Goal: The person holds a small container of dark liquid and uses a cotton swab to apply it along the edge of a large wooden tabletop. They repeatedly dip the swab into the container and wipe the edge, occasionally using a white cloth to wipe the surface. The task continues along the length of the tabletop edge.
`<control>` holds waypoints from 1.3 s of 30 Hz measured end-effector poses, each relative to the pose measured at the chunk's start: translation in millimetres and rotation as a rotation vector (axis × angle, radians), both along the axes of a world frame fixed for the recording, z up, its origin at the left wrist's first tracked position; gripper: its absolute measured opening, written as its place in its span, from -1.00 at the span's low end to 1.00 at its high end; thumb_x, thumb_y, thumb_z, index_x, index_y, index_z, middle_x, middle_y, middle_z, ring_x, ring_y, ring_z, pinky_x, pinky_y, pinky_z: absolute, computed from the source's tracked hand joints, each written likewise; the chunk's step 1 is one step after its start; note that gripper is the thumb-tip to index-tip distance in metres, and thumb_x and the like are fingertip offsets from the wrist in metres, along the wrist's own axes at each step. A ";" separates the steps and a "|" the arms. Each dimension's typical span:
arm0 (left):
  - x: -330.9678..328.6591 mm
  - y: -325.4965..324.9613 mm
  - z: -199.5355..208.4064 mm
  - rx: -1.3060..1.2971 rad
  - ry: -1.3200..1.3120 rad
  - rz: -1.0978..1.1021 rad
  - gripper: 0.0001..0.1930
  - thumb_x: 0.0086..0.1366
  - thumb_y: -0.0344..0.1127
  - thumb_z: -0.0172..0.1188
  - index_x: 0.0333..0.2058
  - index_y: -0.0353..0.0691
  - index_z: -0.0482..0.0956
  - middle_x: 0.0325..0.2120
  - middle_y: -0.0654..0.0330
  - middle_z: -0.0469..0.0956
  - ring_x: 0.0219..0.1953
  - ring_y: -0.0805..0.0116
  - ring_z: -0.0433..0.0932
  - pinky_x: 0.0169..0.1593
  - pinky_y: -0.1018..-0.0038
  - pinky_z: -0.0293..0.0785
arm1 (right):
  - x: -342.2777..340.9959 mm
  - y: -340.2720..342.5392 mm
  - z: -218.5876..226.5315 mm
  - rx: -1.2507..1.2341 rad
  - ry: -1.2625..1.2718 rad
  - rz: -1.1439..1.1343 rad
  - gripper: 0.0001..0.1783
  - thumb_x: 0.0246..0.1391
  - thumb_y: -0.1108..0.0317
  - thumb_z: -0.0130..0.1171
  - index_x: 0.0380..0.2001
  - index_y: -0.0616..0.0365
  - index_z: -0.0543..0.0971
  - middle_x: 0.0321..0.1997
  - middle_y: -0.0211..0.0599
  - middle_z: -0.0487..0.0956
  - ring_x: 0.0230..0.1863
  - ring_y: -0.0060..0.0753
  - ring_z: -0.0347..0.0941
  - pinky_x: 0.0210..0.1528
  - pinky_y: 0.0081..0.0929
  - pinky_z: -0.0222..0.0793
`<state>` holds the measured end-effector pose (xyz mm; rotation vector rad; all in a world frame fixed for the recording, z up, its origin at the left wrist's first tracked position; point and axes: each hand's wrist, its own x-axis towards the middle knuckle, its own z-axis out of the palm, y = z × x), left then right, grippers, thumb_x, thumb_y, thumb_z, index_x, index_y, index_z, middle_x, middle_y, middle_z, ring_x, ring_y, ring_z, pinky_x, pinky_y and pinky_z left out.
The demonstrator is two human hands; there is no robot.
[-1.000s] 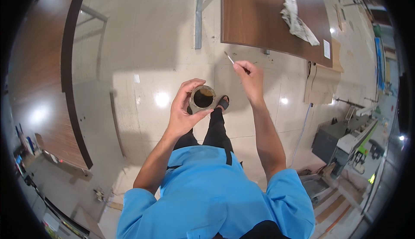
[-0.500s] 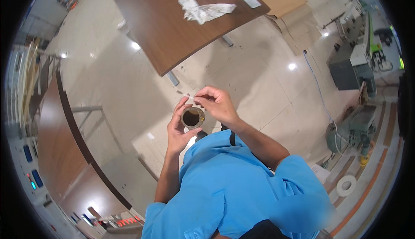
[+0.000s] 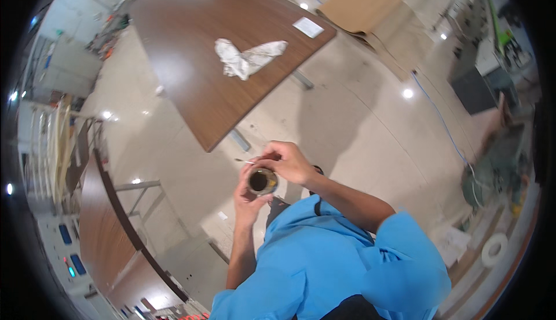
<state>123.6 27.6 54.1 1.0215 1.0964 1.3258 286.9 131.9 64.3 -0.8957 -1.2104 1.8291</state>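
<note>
My left hand (image 3: 245, 205) is wrapped round a small round jar (image 3: 270, 184) with a grimy rim and dark contents, holding it mouth up in front of my body. A yellow patch shows on the jar's right side. Just above the jar, my right hand (image 3: 294, 165) pinches a thin white stick (image 3: 247, 162) with a dark tip, much like a cotton swab. Its dark end points left, past the left hand's fingertips and outside the jar. Part of the stick is hidden by my fingers.
Ahead stands a brown table (image 3: 191, 88) with a crumpled white cloth (image 3: 234, 62) and a white card (image 3: 308, 27). Another brown table (image 3: 110, 227) is at the left. Brown sheeting (image 3: 362, 7), a blue cable (image 3: 437, 114) and machinery (image 3: 492, 169) are at the right.
The view has shifted, so the table and cloth sit lower and further left in it. My right hand has come closer to the jar; both hands keep their holds.
</note>
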 end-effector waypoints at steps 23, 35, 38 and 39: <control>-91.2 -50.9 22.3 0.190 0.165 0.449 -0.22 -0.02 -0.64 0.52 0.24 -0.25 0.50 0.27 0.14 0.38 0.37 0.23 0.34 0.45 0.29 0.27 | 13.0 71.9 -101.8 0.263 -0.592 -0.113 -0.65 0.21 0.29 0.34 -0.03 0.28 0.65 -0.25 -0.23 0.70 -0.41 -0.48 0.63 -0.46 -0.50 0.52; -166.7 -90.4 21.0 0.153 0.283 0.670 -0.22 -0.09 -0.63 0.54 0.20 -0.25 0.52 0.24 0.13 0.40 0.35 0.20 0.36 0.43 0.27 0.29 | -22.8 308.8 -125.0 0.338 -0.967 -0.353 -0.56 0.09 0.16 0.44 -0.17 0.33 0.60 -0.31 -0.07 0.70 -0.37 -0.15 0.68 -0.35 -0.19 0.61; -160.1 -85.5 20.1 0.084 0.268 0.798 -0.24 -0.10 -0.57 0.54 0.18 -0.28 0.53 0.24 0.13 0.41 0.36 0.18 0.34 0.45 0.25 0.26 | -44.6 347.4 -158.5 0.684 -1.284 -0.500 -0.53 0.03 0.12 0.46 -0.16 0.29 0.61 -0.27 0.03 0.71 -0.21 0.11 0.69 -0.08 -0.01 0.59; -156.1 -84.0 20.9 0.064 0.270 0.837 -0.25 -0.09 -0.56 0.53 0.18 -0.28 0.53 0.24 0.13 0.41 0.36 0.18 0.34 0.45 0.25 0.25 | -47.7 356.5 -165.7 0.752 -1.401 -0.526 -0.54 0.03 0.12 0.45 -0.17 0.28 0.62 -0.25 0.05 0.72 -0.17 0.17 0.68 -0.01 0.03 0.57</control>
